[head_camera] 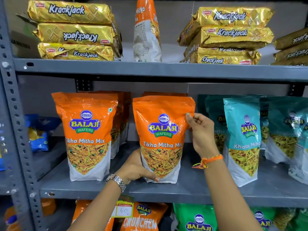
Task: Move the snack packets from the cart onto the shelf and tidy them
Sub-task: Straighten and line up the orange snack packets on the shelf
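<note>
An orange Tikha Mitha Mix packet [162,139] stands upright on the grey middle shelf [191,189]. My left hand [136,167] grips its lower left corner, and my right hand [200,130] pinches its upper right edge. A second orange packet [86,135] stands to the left, with more orange packets behind both. Teal Khatta Mitha packets [243,140] stand in a row to the right. The cart is out of view.
Gold Krackjack biscuit stacks [73,30] and one upright orange packet [146,30] fill the upper shelf. Orange and green packets [196,219] sit on the shelf below, behind a price tag [124,210]. A perforated grey upright [13,114] bounds the left side, with blue packets [38,132] beyond.
</note>
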Available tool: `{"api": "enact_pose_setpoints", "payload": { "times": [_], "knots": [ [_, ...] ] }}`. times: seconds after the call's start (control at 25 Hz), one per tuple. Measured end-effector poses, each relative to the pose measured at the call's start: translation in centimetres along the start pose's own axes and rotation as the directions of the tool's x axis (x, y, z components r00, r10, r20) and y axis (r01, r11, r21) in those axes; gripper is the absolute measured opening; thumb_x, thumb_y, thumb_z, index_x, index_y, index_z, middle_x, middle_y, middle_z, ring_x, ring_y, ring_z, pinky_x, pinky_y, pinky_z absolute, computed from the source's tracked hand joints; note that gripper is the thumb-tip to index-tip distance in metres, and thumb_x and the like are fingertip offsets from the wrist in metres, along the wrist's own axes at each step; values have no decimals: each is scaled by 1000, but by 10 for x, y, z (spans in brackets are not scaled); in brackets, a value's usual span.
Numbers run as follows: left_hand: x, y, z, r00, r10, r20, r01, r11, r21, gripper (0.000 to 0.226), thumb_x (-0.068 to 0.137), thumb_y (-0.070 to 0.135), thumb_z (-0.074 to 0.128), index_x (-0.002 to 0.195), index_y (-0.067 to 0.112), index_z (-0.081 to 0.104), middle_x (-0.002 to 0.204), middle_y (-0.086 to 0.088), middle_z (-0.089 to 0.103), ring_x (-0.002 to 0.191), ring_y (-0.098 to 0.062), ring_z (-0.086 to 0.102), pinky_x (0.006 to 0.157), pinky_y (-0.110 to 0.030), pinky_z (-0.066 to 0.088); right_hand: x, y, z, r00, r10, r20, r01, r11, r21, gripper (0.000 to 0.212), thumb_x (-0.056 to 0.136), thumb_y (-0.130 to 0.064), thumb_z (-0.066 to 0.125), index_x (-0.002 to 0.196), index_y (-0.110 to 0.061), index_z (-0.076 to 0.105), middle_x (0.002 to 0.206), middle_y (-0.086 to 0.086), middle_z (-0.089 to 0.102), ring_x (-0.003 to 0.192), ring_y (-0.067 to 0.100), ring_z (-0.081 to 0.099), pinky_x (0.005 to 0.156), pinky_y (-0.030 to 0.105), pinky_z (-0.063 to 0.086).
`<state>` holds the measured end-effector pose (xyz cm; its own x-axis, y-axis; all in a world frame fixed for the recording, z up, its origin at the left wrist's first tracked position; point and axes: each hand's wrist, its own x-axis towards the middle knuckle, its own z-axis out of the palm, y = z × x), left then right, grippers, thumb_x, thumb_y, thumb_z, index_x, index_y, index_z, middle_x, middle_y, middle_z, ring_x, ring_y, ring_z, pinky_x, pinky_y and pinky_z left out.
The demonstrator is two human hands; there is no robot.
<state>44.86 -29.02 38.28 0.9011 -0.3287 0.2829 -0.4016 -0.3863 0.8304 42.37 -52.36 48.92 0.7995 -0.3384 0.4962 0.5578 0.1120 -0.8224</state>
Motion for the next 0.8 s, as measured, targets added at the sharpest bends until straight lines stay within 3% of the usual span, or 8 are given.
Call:
{"api": "enact_pose_setpoints", "payload": {
  "times": [0.08, 0.2, 0.36, 0.6, 0.8],
  "knots": [
    [2, 2, 1, 1000, -5, 0, 5, 1000, 3, 88, 30, 32, 105, 105, 50, 63, 106, 18, 78, 99, 4, 73, 83, -21, 60, 6, -2, 3, 998, -8, -56, 7, 1000, -25, 9, 96, -12, 69, 97, -4, 72, 97, 22, 74, 90, 31, 69, 94, 53, 59],
    [5, 1, 2, 999, -41, -6, 41, 999, -24, 92, 23, 39, 105, 106, 44, 64, 106, 16, 78, 100, 0, 74, 89, -30, 62, 10, 5, 1, 996, 17, -85, -17, 1000, 4, 13, 96, -12, 70, 102, -2, 73, 103, 25, 75, 94, 32, 71, 96, 53, 60],
    [7, -1, 1, 997, -75, 2, 75, 995, -64, 99, 20, 40, 104, 111, 30, 66, 105, 12, 79, 102, -7, 74, 92, -38, 62, 15, 9, -1, 997, 19, -71, -19, 1000, 5, 12, 95, -13, 70, 101, -3, 74, 98, 19, 76, 90, 28, 73, 92, 49, 61],
    [6, 5, 1, 995, -94, 16, 95, 991, -97, 103, 18, 39, 104, 113, 27, 67, 107, 10, 79, 106, -11, 74, 94, -39, 61, 19, 9, -2, 999, 37, -23, -37, 999, 7, 5, 96, -14, 70, 94, -11, 73, 92, 12, 76, 82, 22, 74, 83, 41, 63],
    [6, 10, 1, 994, -111, 20, 113, 985, -128, 97, 27, 23, 105, 116, 25, 66, 110, 4, 78, 109, -17, 72, 96, -46, 59, 21, 8, -4, 999, 35, -23, -36, 999, -4, 5, 95, -13, 70, 92, -12, 73, 94, 14, 77, 80, 18, 75, 77, 34, 65]
  ]
}}
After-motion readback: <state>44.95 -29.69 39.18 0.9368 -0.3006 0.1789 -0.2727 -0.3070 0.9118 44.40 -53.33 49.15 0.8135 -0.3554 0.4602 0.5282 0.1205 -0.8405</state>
